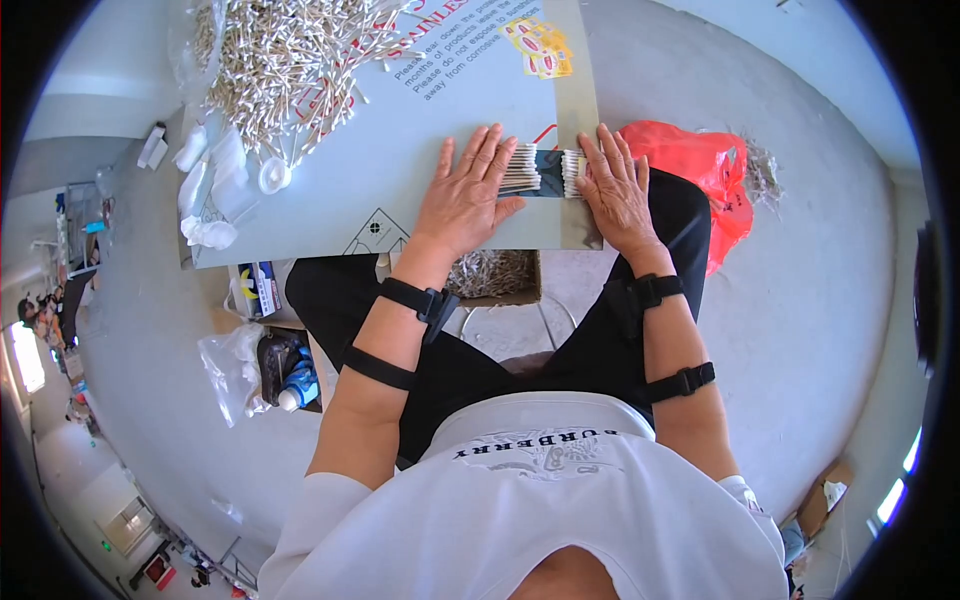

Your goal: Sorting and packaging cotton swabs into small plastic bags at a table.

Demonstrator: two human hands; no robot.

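Note:
My left hand (463, 192) lies flat on the grey tabletop (340, 195), fingers stretched forward. It rests beside a row of cotton swabs (520, 170) and covers their left ends. A dark strip (549, 173) crosses the middle between this row and a second short row of white swab tips (572, 173). Against that second row lies my right hand (617, 188), also flat with its fingers extended, near the table's right edge. Neither hand is wrapped round anything. What lies beneath the palms is hidden.
A large heap of loose cotton swabs (285, 60) covers the table's far left. White wrapped bundles (228, 175) lie below it. Yellow stickers (540, 45) sit far right. A red plastic bag (690, 165) stands beyond my right knee; a swab-filled box (495, 277) is under the table.

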